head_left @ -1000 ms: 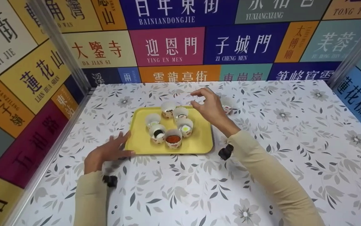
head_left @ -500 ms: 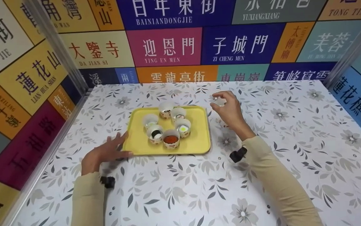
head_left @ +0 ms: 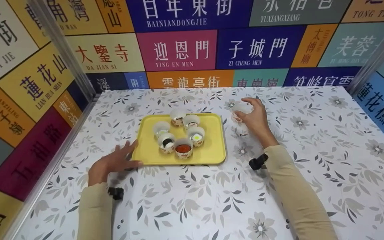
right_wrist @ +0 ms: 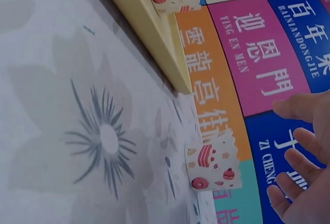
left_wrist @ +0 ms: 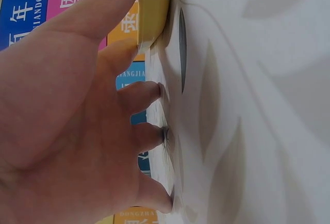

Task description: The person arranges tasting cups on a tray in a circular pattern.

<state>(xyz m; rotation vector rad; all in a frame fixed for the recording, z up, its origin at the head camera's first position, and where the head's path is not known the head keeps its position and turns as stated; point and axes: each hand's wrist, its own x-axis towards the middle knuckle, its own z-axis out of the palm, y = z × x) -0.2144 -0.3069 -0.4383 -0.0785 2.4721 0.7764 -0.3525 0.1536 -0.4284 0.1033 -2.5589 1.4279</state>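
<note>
My left hand (head_left: pixel 113 165) rests at the left edge of a yellow tray (head_left: pixel 212 153). Its thumb and index finger touch the tray's corner, and the other fingertips rest on the table in the left wrist view. Several paper baking cups stand grouped on the tray, including one with an orange-red filling (head_left: pixel 183 148), one with a black-and-white piece (head_left: pixel 167 143) and one with a white, yellow-green-centred piece (head_left: pixel 197 137). Right of the tray, my right hand (head_left: pixel 257 116) hovers with spread fingers by a lone patterned cup (right_wrist: pixel 212 160). The right wrist view shows a gap between them.
A white leaf-and-flower cloth (head_left: pixel 192 200) covers the table. Panels with large lettering (head_left: pixel 178 50) stand along the back and both sides. A black wrist camera (head_left: pixel 258 162) sits at the right cuff, another (head_left: pixel 115 193) at the left.
My right hand has moved right from above the tray's far right edge to beside the lone cup. The left hand stays at the tray's edge; the cups on the tray stay in place.
</note>
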